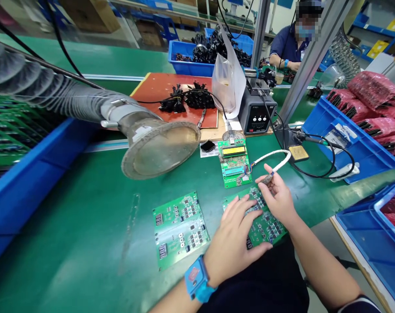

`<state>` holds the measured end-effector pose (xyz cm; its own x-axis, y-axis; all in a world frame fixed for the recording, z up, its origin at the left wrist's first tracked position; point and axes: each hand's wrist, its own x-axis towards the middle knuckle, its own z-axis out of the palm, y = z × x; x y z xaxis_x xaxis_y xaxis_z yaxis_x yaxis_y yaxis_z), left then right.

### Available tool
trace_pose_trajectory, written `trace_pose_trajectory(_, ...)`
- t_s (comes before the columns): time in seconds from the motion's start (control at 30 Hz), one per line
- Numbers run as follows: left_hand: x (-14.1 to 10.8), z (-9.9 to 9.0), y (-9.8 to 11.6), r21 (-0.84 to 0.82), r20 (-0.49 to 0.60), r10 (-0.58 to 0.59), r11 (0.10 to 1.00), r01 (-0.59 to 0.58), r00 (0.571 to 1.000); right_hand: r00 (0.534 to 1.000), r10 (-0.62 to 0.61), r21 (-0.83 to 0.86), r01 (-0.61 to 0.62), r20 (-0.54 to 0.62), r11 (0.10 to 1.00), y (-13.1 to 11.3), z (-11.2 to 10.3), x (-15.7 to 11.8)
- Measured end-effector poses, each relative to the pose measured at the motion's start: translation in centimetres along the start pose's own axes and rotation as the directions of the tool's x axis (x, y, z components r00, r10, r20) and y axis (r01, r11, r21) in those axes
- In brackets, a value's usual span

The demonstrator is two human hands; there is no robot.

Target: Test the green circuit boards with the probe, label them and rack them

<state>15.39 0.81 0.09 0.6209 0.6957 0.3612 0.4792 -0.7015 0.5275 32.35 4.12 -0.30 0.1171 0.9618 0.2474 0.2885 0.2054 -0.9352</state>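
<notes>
My left hand [238,232] lies with fingers spread over a green circuit board panel [261,228] at the table's front edge, covering part of it. In my right hand [277,195], thumb and fingers pinch a small greyish connector [267,179] just above the panel's upper edge. A white sleeved cable [276,153] loops from that connector to a green programmer board [232,161] with a yellow display and a teal socket. Left of my hands a second circuit board panel [181,230] lies flat, its digit displays facing up.
A fume extraction hose [158,148] hangs at left centre. Behind the boards stand a soldering station [258,111] and an iron holder with a yellow sponge [298,153]. Blue bins [357,130] flank the table, and a co-worker [290,48] sits across at the back.
</notes>
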Motion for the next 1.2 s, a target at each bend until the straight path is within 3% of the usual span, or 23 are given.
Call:
trace_pose_trajectory(0.7, -0.21, 0.25, -0.25, 0.040, -0.029, -0.007, 0.999, 0.008, 1.000, 0.999, -0.041, -0.020, 0.041, -0.006, 0.999, 0.29, -0.06, 0.07)
trace_pose_trajectory(1.0, 0.26, -0.36, -0.20, -0.002, -0.009, 0.122, 0.993, -0.122, 0.993, 0.999, -0.035, 0.007, 0.035, 0.005, 0.999, 0.15, 0.06, 0.24)
trace_pose_trajectory(1.2, 0.53, -0.58, -0.05, 0.005, 0.029, 0.115, 0.993, -0.116, 0.993, 1.000, -0.029, 0.021, 0.029, -0.001, 0.999, 0.19, 0.05, 0.23)
